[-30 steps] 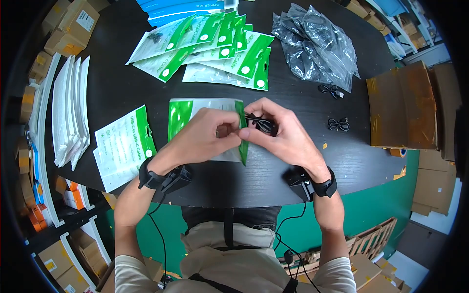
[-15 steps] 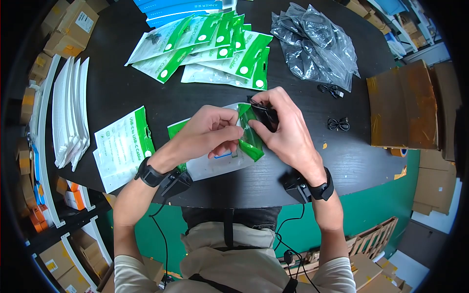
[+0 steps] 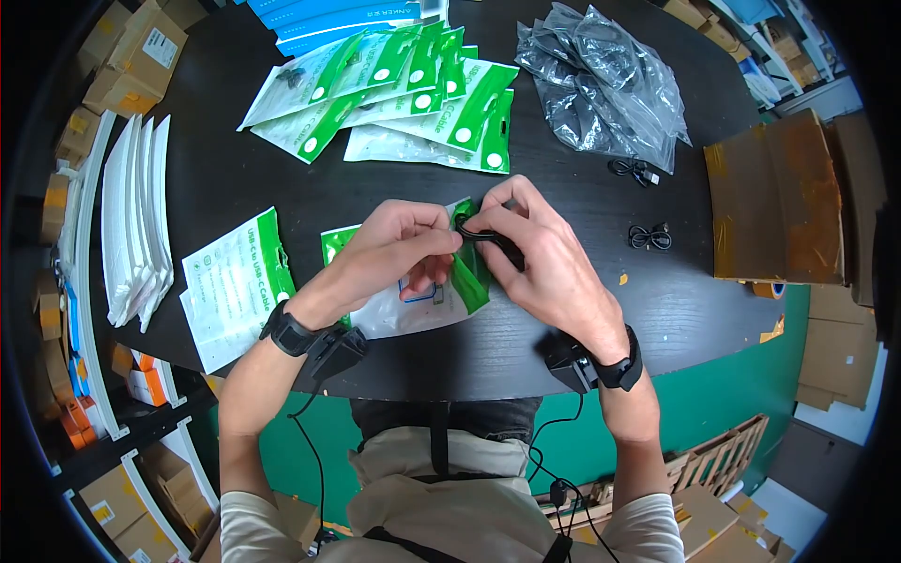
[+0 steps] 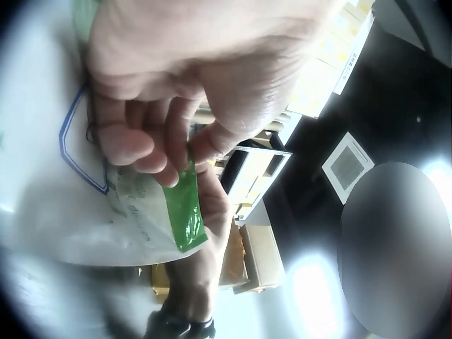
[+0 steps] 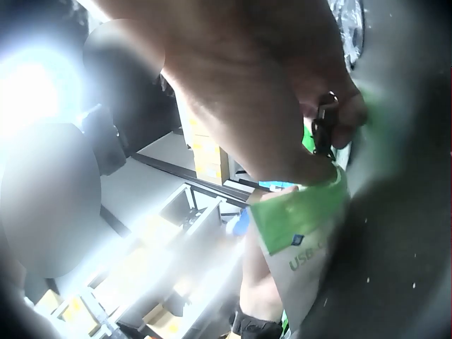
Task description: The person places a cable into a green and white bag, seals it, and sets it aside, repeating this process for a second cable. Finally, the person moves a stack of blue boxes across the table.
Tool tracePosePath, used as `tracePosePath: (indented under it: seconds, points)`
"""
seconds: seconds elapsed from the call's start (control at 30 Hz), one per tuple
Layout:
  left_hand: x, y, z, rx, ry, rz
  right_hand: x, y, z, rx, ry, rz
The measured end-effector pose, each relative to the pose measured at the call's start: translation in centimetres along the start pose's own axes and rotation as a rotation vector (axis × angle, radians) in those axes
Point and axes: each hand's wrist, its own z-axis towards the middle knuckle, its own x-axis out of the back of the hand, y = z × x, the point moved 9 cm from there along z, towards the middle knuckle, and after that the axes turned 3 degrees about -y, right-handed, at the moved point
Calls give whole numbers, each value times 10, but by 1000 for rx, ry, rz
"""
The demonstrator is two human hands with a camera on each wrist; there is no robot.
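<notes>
A white and green USB-C cable packet (image 3: 385, 319) is held up over the dark table. My left hand (image 3: 394, 246) pinches its green edge between thumb and index finger, the other fingers curled, as the left wrist view shows. At that green end, my right hand (image 3: 544, 258) grips a coiled black cable (image 3: 481, 235). The cable (image 5: 325, 127) pokes out between thumb and fingers in the right wrist view, right at the packet's mouth. Under the left hand, the green end of another packet (image 3: 333, 246) shows on the table.
More packets (image 3: 239, 281) lie at left, beside a stack of white padded sleeves (image 3: 136, 225). Farther back are a pile of green packets (image 3: 422, 103), blue boxes (image 3: 347, 33) and clear bags (image 3: 605, 89). Two small black cables (image 3: 649, 237) and a cardboard box (image 3: 774, 202) are at right.
The packet has been lifted and turned off the one beneath it, its green end spreading apart. My right hand has shifted the black cable over to the packet's mouth.
</notes>
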Motion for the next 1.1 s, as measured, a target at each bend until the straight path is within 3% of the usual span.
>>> tracePosePath:
  seconds: [0.27, 0.43, 0.67, 1.1]
  points:
    - [-1, 1, 0, -18, 22, 96, -6, -2, -8, -54, -155, -76]
    - [-5, -3, 1, -25, -17, 151, -5, 3, -7, 8, -119, -125]
    - [-8, -5, 1, -27, -27, 224, 6, -6, 0, 10, 7, 117]
    - [-17, 10, -11, -70, -63, 145, 8, -13, 0, 33, -39, 151]
